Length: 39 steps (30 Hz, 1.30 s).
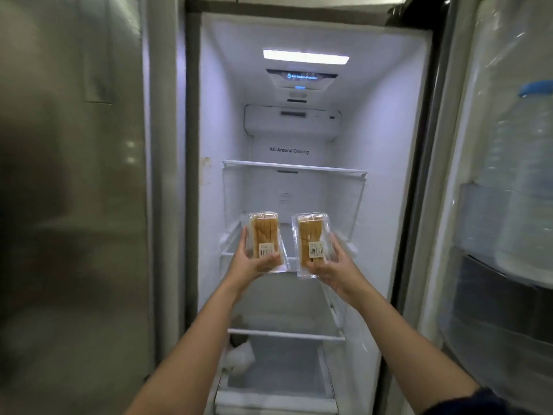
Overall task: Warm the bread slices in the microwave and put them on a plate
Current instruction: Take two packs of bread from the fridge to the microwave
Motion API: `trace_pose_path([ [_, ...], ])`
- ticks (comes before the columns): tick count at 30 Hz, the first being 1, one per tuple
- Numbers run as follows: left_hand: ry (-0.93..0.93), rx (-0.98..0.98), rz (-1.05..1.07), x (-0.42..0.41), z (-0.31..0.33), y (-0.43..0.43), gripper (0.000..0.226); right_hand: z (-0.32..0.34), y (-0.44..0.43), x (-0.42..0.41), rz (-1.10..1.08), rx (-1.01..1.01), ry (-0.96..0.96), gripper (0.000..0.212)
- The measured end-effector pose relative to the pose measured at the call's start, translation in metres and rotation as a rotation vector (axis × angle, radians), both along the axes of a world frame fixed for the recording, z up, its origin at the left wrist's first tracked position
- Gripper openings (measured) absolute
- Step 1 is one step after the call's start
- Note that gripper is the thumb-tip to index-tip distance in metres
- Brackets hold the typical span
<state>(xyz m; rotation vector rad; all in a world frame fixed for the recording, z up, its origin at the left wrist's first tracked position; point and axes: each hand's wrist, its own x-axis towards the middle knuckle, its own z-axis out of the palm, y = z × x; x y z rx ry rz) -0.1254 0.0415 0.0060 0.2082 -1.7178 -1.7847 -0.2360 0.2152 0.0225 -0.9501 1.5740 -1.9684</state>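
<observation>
Two clear plastic packs of sliced bread are held up in front of the open fridge. My left hand [250, 262] grips the left bread pack [264, 236] from its lower left side. My right hand [336, 266] grips the right bread pack [311, 241] from its lower right side. Each pack stands on end, shows golden-brown slices and carries a white barcode label. Both packs hover just above the front edge of a glass fridge shelf [236, 250]. No microwave or plate is in view.
The fridge interior [299, 130] is lit, with an upper shelf [294, 167], a lower shelf [287, 335] and a bottom drawer [275, 396]. The open right door [493, 205] holds a large water bottle [526, 181]. A closed steel door [74, 205] fills the left.
</observation>
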Motion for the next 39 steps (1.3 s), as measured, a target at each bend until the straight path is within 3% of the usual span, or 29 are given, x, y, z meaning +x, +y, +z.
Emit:
trace_pose_path([
  [8, 0.123, 0.024, 0.269, 0.162, 0.001, 0.033, 0.097, -0.009, 0.013, 0.116, 0.155, -0.014, 0.037, 0.095],
  [13, 0.172, -0.020, 0.417, 0.252, 0.021, 0.012, 0.074, 0.010, -0.024, 0.185, 0.240, 0.012, 0.097, 0.096],
  [16, 0.163, -0.053, 0.498, 0.300, 0.030, -0.012, 0.080, 0.018, -0.054, 0.223, 0.314, -0.010, 0.144, 0.097],
  [22, 0.104, -0.074, 0.661, 0.390, 0.023, -0.073, 0.105, 0.020, -0.144, 0.300, 0.473, 0.011, 0.199, 0.096],
  [31, 0.043, -0.103, 0.806, 0.538, 0.004, -0.216, 0.099, 0.004, -0.334, 0.435, 0.649, -0.038, 0.105, 0.096],
  [39, -0.009, -0.047, 0.948, 0.628, -0.025, -0.305, 0.084, -0.035, -0.463, 0.527, 0.773, 0.093, 0.106, 0.096],
])
